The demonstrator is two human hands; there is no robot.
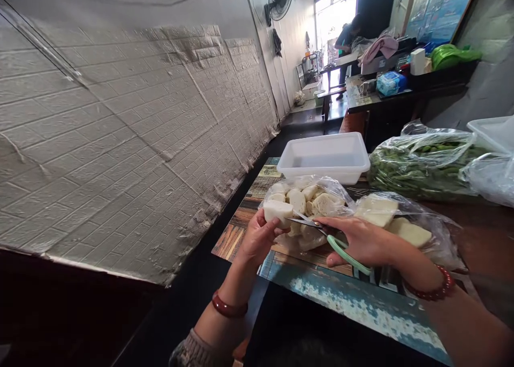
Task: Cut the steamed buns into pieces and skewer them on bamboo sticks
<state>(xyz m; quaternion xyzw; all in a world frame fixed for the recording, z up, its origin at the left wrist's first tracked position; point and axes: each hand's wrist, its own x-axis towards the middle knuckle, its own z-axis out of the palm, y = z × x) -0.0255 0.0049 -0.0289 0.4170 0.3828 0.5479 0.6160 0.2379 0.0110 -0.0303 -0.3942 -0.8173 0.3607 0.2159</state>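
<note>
My left hand (259, 237) pinches a thick white slab of food (278, 211), perhaps tofu or fish cake, above the near side of the table. In my right hand (361, 239) are scissors (341, 252) with light green handles. Their blades are parted and reach the right edge of the white piece. Just behind lies a clear plastic bag (333, 188) of pale, rounded pieces (297, 200), some with holes in the cut face. Beside my right hand, flat pale slabs (409, 232) rest in another clear bag (445, 238).
A white plastic tub (323, 169) stands at the table's far side. To its right is a clear bag of green vegetables (425, 166). The wood-patterned table (233, 238) ends on the left near a brick-textured wall (120, 142). Another person (348, 40) stands farther back.
</note>
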